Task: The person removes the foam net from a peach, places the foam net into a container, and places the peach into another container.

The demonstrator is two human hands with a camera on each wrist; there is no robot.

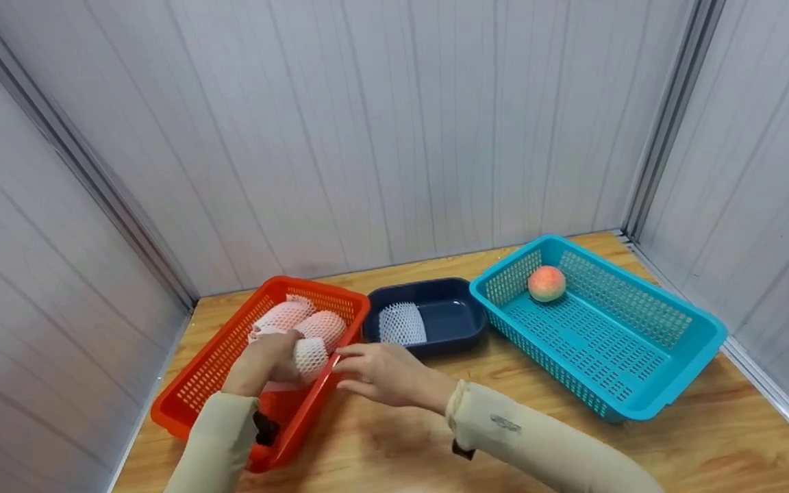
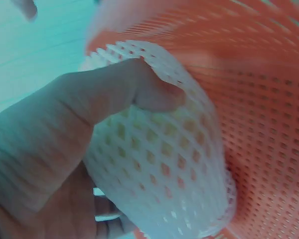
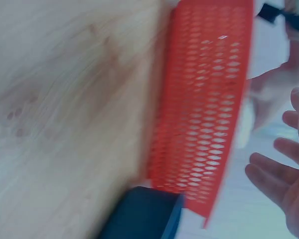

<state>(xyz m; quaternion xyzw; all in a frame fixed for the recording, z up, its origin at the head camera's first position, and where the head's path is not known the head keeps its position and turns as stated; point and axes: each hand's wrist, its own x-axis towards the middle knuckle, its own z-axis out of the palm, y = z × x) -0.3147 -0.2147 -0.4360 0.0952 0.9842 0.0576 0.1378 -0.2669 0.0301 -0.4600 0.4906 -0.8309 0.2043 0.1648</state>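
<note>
My left hand (image 1: 268,361) is inside the red basket (image 1: 319,287), gripping a round fruit in a white foam net sleeve (image 1: 310,357). In the left wrist view the thumb lies across the net (image 2: 164,154), and pale yellow and pink show through its mesh. Behind it in the basket lie other pinkish fruits in foam nets (image 1: 322,324). Just outside the basket's right rim is my right hand (image 1: 384,373), its fingers loosely extended toward the left hand and nothing in its grasp.
A dark blue dish (image 1: 451,318) holding a white foam net (image 1: 403,324) sits between the baskets at the back. On the right stands a turquoise basket (image 1: 593,349) with one bare peach (image 1: 546,283) inside. Pale panel walls (image 1: 394,137) border the wooden table (image 1: 394,452).
</note>
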